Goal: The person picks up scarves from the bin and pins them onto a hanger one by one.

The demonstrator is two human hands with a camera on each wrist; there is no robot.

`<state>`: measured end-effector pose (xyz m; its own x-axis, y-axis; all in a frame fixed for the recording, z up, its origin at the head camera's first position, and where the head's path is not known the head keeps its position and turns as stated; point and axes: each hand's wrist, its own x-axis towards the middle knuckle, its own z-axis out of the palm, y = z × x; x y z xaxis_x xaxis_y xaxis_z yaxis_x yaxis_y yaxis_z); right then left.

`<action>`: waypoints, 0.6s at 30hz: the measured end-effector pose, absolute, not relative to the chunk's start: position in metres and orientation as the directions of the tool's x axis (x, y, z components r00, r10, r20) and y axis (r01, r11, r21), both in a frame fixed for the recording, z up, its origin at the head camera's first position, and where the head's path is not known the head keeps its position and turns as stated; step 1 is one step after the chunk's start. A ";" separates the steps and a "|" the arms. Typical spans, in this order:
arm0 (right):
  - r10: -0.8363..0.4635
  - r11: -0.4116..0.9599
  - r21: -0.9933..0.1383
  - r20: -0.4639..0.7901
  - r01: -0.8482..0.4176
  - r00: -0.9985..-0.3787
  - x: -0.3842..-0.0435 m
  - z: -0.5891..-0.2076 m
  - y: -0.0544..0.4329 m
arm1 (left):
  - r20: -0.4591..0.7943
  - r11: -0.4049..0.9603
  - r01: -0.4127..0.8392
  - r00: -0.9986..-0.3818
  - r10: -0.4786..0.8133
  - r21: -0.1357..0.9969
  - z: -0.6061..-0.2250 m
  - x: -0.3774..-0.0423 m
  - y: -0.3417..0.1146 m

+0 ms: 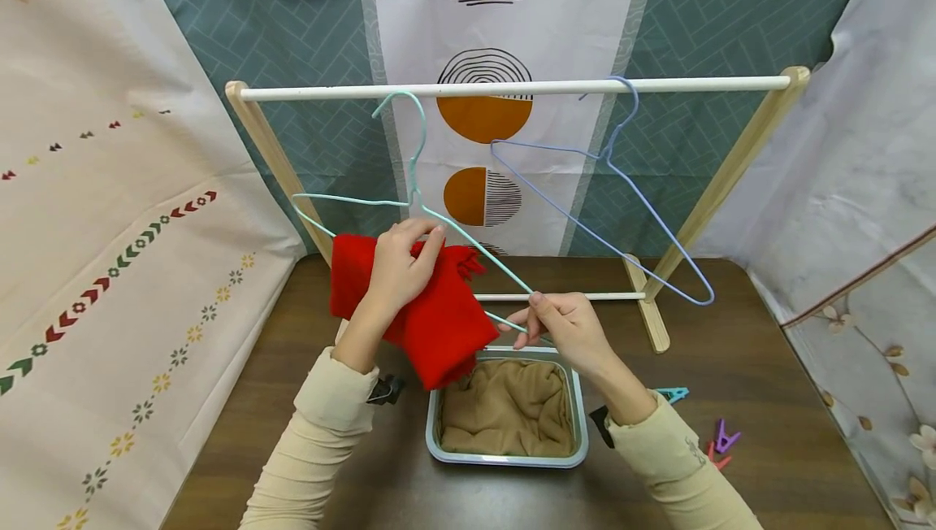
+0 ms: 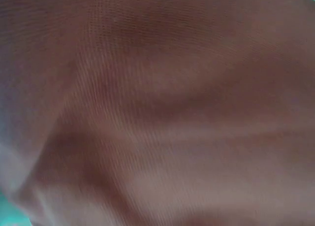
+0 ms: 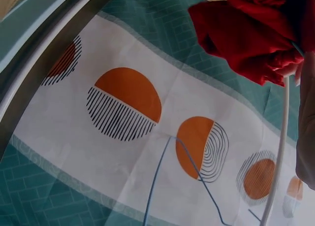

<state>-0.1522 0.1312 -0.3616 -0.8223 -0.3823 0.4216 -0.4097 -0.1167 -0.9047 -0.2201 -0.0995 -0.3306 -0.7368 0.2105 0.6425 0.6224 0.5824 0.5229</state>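
Observation:
A red scarf (image 1: 439,327) with a fringed end hangs over the lower part of a mint wire hanger (image 1: 475,244). My left hand (image 1: 402,262) grips the scarf's upper part, just below the hanger's neck. At the hanger's right corner, my right hand (image 1: 566,323) pinches the wire between thumb and fingers. The hanger's hook overlaps the white rail in the head view. Close-up, brownish fabric (image 2: 162,108) fills the left wrist view. In the right wrist view, the scarf (image 3: 246,39) hangs beside the pale hanger wire (image 3: 281,152).
A blue wire hanger (image 1: 654,213) hangs on the rack's white rail (image 1: 526,89) at right. Below the hands stands a grey basin (image 1: 504,459) with brown cloth (image 1: 508,412) inside. Teal, purple (image 1: 725,437) and red clothespins lie by the right forearm.

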 end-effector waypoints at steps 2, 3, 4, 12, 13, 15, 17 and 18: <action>-0.377 -0.121 -0.902 0.428 -0.415 -0.821 -0.153 -0.361 0.132 | 0.702 0.562 0.693 -0.664 0.256 0.451 -0.332 -0.216 -0.105; -0.375 -0.122 -0.900 0.433 -0.419 -0.820 -0.153 -0.361 0.133 | 0.722 0.558 0.720 -0.632 0.281 0.412 -0.333 -0.214 -0.109; -0.373 -0.123 -0.898 0.436 -0.422 -0.819 -0.153 -0.360 0.133 | 0.737 0.555 0.742 -0.603 0.307 0.376 -0.333 -0.211 -0.112; -0.360 -0.137 -0.897 0.440 -0.420 -0.823 -0.154 -0.359 0.136 | 0.833 0.553 0.790 -0.477 0.281 0.265 -0.348 -0.187 -0.130; -0.358 -0.137 -0.896 0.443 -0.423 -0.822 -0.155 -0.360 0.136 | 0.837 0.562 0.779 -0.485 0.255 0.280 -0.351 -0.184 -0.131; -0.355 -0.137 -0.893 0.448 -0.428 -0.821 -0.156 -0.360 0.137 | 0.831 0.580 0.750 -0.515 0.210 0.318 -0.358 -0.176 -0.132; -0.353 -0.138 -0.890 0.454 -0.434 -0.818 -0.156 -0.361 0.137 | 0.812 0.606 0.713 -0.555 0.182 0.351 -0.365 -0.169 -0.131; -0.351 -0.141 -0.890 0.454 -0.433 -0.819 -0.156 -0.361 0.136 | 0.800 0.621 0.693 -0.575 0.172 0.365 -0.368 -0.165 -0.131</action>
